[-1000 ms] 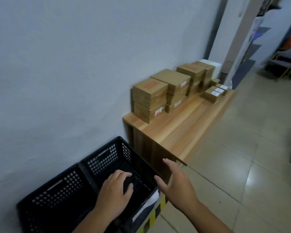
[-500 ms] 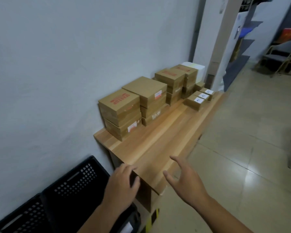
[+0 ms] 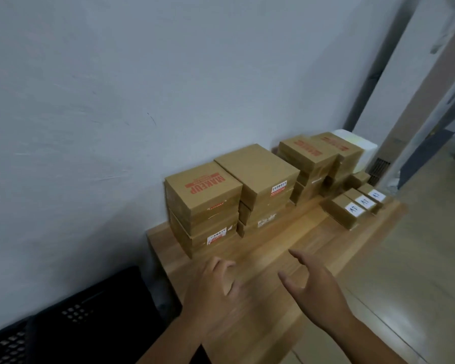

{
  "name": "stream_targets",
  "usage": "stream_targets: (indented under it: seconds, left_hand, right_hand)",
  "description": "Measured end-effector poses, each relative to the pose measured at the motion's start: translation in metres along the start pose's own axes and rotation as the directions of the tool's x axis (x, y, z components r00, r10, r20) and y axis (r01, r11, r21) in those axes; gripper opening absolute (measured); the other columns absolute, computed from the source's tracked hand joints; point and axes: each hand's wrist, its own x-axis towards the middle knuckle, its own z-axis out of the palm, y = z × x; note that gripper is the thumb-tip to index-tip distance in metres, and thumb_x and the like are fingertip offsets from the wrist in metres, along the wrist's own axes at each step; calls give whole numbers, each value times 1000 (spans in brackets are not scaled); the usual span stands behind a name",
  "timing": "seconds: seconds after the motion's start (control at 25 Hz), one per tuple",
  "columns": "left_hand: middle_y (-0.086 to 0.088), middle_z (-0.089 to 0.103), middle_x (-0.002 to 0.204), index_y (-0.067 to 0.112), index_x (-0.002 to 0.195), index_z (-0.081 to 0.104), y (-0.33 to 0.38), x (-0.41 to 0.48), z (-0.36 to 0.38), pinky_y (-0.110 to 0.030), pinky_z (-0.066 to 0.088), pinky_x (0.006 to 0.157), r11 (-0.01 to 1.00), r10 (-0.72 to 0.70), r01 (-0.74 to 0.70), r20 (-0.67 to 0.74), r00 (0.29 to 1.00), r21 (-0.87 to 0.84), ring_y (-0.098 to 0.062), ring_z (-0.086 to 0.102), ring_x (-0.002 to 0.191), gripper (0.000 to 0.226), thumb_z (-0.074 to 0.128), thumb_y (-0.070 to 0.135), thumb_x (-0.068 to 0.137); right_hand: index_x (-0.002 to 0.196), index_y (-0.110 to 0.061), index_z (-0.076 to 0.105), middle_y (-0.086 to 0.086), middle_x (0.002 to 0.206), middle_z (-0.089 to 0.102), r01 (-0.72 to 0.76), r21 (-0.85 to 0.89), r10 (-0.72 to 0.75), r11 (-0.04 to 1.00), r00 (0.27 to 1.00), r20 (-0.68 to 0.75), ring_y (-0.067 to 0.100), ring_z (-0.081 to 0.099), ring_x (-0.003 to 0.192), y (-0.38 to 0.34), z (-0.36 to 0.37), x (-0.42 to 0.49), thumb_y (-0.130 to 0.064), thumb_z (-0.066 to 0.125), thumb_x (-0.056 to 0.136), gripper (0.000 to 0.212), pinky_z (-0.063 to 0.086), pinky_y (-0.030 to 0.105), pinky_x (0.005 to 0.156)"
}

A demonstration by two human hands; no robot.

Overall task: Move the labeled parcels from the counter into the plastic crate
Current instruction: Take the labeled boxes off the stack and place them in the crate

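Both your left hand (image 3: 216, 290) and right hand (image 3: 315, 292) hover empty over the bare front of the table (image 3: 286, 248), fingers spread and apart, probably to take a box from both sides. The parcels (image 3: 204, 206) sit stacked against the wall at the back of the table, near your hands but untouched. The crate (image 3: 90, 319) waits on the floor just left of the table, likely within easy reach for dropping them in.
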Motion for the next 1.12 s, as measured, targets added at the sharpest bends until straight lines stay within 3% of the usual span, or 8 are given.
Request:
stream_targets:
  seconds: [0.36,0.52,0.64,0.84,1.0,1.12]
  left_hand:
    - [23,46,123,39,132,50,12,91,36,-21,42,97,973,-184,203,-164,969,110,3,44,110,44,52,55,91]
    - [26,43,129,44,138,45,36,140,65,-28,45,104,914,-358,389,-223,907,116,3,44,118,48,49,59,93]
    - [29,42,131,47,138,43,64,167,80,-27,43,104,875,-440,473,-238,866,103,4,45,119,52,51,65,90]
    - [33,43,125,49,135,42,94,208,85,-19,34,97,837,-478,534,-318,819,118,6,42,117,55,44,73,85]
    - [34,45,122,49,133,43,94,231,82,-19,35,95,826,-500,558,-360,788,74,9,44,116,60,37,80,83]
    - [31,49,128,45,137,44,80,247,88,-29,46,101,797,-586,598,-347,732,-83,5,48,119,67,34,83,83]
  right_hand:
    - [138,-31,54,-16,131,58,191,39,-195,981,963,183,4,53,123,41,20,155,-43,77,85,59,46,25,101]
    - [131,-27,60,-18,118,61,290,126,-312,949,923,224,7,58,115,75,18,227,-33,81,82,54,48,28,97]
    - [132,-25,60,-12,122,62,294,168,-331,941,905,268,7,58,114,101,5,274,-31,81,82,54,48,29,99]
    - [127,-27,62,-12,115,63,332,231,-382,915,896,225,4,58,104,118,-15,345,-27,81,82,49,50,28,94]
    - [126,-26,59,-9,111,56,218,322,-279,921,947,160,13,62,93,120,-17,380,-30,79,84,47,59,40,82]
    - [134,-23,52,1,126,49,61,290,-102,955,987,128,15,57,97,127,-15,405,-40,77,84,58,54,38,81]
